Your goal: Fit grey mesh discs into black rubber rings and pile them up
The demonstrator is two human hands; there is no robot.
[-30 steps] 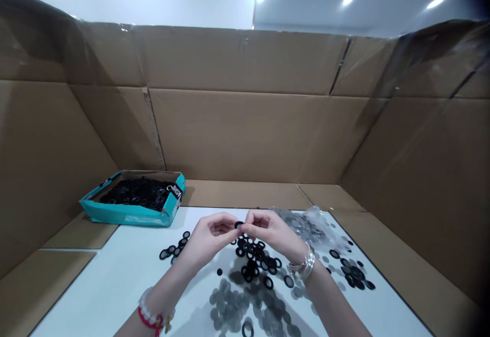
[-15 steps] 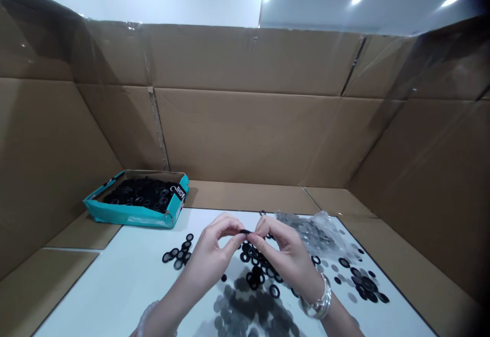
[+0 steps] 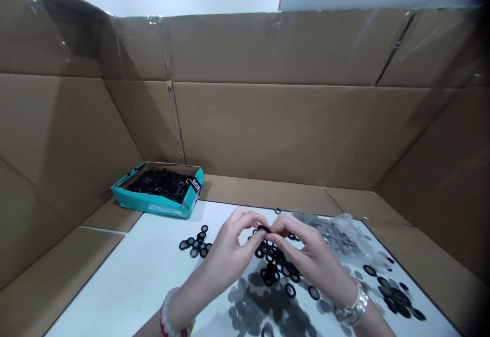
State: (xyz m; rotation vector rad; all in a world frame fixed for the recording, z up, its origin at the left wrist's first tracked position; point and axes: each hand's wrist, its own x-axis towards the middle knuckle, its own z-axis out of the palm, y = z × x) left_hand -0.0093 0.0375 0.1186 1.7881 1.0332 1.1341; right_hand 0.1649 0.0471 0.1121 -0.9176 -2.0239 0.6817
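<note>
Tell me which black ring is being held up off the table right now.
It's the black ring pinched between the left hand and the right hand, seen nearly edge-on. The other black rings lie loose on the white table.

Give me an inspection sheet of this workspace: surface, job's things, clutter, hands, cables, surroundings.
Surface: white tabletop, flat, set inside the cardboard.
Job's things: one black ring pinched between both hands' fingertips; loose black rings heaped just below.
Clutter: grey discs scattered on the tabletop; clear plastic bag holding more; teal box filled with black rings.
Hands: left hand and right hand meet at the ring.
Cables: nothing seen.
Surroundings: cardboard walls ahead and to both sides.
</note>
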